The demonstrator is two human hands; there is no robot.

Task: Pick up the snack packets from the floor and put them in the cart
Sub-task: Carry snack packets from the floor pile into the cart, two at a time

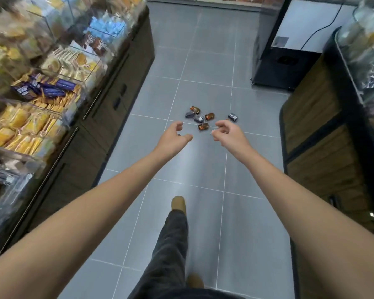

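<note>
A: Grey floor (203, 165) shows behind both hands; do they hold anything?

B: No. The left hand (175, 136) and right hand (227, 134) reach forward with fingers loosely curled, and both look empty (a pale speck by the right fingertips is too blurred to name).

A: And the snack packets (200, 118)?

B: On the floor just beyond the fingertips. Five are clustered, and a sixth packet (233, 117) lies slightly apart to the right. None is touched yet.

A: So which step?

B: The approach, I judge; nothing is collected. Next calls for crouching lower, then pinching the orange packet (203, 126) nearest the hands.

A: The cart?

B: Not in view. Stocked shelves (41, 93) stand left and a wooden counter (317, 137) right, so it must be found before any drop.
</note>
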